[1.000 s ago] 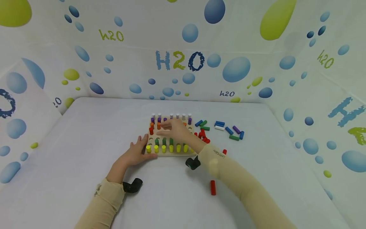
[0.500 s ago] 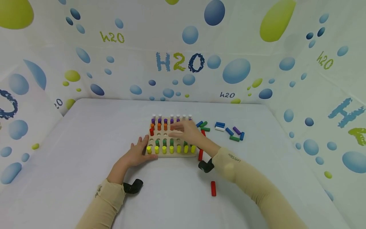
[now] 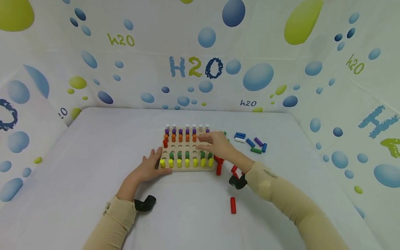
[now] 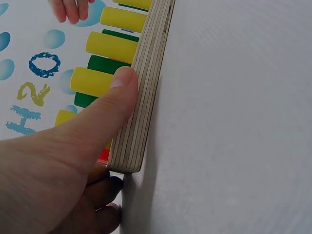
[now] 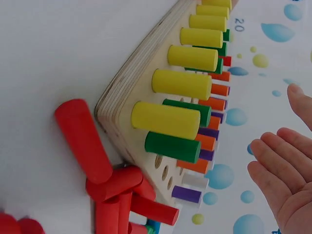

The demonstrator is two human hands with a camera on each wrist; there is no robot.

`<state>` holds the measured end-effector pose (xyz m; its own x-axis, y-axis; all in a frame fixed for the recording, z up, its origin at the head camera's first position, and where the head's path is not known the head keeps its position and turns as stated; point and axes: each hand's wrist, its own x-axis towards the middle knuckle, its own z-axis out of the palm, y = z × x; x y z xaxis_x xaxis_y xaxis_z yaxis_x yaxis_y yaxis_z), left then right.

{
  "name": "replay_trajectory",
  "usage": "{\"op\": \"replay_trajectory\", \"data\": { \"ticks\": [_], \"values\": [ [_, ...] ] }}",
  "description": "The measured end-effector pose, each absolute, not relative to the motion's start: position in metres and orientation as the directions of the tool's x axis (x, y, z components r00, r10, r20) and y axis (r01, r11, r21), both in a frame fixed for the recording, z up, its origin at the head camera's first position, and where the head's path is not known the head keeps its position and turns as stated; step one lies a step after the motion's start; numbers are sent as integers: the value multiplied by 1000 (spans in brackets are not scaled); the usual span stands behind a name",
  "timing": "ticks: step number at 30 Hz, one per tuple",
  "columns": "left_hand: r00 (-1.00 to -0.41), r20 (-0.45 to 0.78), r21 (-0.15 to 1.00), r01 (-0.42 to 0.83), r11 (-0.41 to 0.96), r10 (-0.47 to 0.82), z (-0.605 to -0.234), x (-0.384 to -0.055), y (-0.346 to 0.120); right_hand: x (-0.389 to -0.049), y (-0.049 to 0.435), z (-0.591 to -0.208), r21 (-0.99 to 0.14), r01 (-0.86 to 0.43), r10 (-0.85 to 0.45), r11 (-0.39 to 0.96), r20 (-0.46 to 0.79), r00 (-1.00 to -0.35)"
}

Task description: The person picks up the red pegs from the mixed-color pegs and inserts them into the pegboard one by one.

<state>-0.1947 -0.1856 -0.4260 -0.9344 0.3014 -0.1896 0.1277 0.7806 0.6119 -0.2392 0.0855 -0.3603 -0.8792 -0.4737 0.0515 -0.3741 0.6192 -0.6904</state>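
The pegboard (image 3: 187, 169) is being braced, seemingly for steadiness, by the spread left hand (image 3: 148, 170) at eight o'clock, the right hand (image 3: 217, 144), fingers apart, hovering near three.

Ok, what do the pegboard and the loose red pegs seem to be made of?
Pegboard: likely plywood with a smooth, pale top, since its edge shows stacked layers. Loose red pegs: probably painted wood, satin going by their soft sheen; plastic remains possible.
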Motion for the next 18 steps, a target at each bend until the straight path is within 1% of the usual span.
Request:
{"op": "replay_trajectory", "data": {
  "ticks": [4,15,18],
  "values": [
    [-934,-192,616,125,778,303,-426,-195,-185,-237,97,-360,-690,-381,-478,615,58,-876],
    [-936,-187,611,128,782,299,-426,-194,-185,-226,126,-360,-638,-399,-464,659,73,-883],
    [-936,-186,611,127,781,298,-425,-194,-186,-223,132,-360,-646,-393,-460,654,73,-885]
  ]
}}
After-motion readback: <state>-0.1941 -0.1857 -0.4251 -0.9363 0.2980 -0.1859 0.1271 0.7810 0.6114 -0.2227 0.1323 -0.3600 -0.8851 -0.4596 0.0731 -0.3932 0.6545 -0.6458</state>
